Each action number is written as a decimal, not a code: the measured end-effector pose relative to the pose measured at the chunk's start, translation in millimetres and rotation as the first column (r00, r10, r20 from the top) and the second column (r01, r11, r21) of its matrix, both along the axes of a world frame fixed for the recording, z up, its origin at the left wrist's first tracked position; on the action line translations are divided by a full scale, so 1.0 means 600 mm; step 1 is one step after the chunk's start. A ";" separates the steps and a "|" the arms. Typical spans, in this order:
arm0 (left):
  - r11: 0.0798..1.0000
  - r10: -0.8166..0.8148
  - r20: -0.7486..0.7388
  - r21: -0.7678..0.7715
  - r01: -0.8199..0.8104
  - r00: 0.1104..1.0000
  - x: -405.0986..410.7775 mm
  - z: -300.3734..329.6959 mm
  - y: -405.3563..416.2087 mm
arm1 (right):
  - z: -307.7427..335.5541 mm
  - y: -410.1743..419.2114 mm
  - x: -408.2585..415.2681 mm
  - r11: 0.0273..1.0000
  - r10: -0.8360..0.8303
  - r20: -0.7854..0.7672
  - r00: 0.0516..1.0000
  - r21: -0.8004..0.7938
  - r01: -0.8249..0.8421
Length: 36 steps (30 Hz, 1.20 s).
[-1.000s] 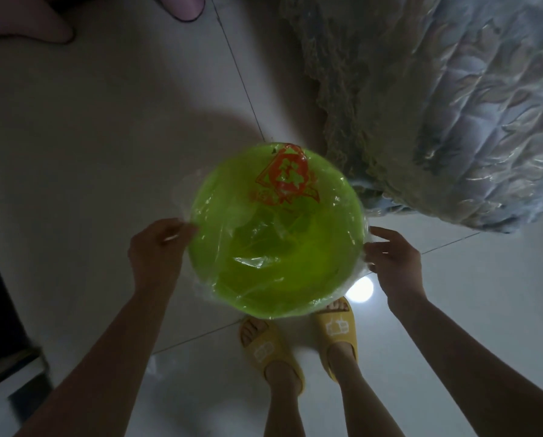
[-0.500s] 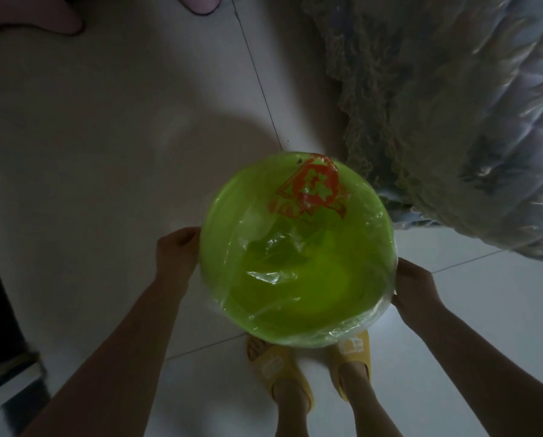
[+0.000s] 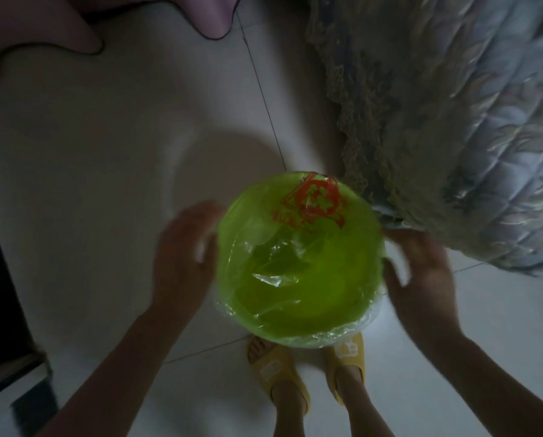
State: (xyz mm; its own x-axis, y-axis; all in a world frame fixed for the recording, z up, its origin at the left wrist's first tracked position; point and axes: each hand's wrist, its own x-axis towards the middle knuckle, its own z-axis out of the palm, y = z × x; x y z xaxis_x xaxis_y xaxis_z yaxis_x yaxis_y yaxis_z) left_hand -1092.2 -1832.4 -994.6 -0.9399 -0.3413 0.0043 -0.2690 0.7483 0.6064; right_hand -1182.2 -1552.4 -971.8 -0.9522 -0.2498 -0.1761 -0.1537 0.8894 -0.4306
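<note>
A green basin (image 3: 298, 279) under clear wrap (image 3: 355, 335), with a red print (image 3: 314, 203) at its far side, sits between two motion-blurred hands above a pale tiled floor (image 3: 106, 159). The left hand (image 3: 185, 253) lies at its left edge with fingers fairly straight. The right hand (image 3: 421, 272) is against the right rim, its grip too blurred to read. Yellow slippers (image 3: 276, 370) stand just near of the basin. A quilt (image 3: 453, 121) fills the far right and pink cloth (image 3: 43, 23) the far left.
</note>
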 end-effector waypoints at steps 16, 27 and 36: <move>0.661 -0.259 0.739 -0.333 0.672 0.622 -0.026 -0.061 0.093 | -0.073 -0.086 0.035 0.478 0.489 0.443 0.751 0.584 -0.656; 0.691 -0.231 0.838 -0.217 0.690 0.494 0.007 -0.113 0.110 | -0.163 -0.072 0.062 0.528 0.466 0.606 0.645 0.394 -0.752; 0.718 -0.308 0.794 -0.169 0.676 0.525 -0.009 -0.074 0.126 | -0.125 -0.093 0.059 0.529 0.449 0.612 0.651 0.404 -0.746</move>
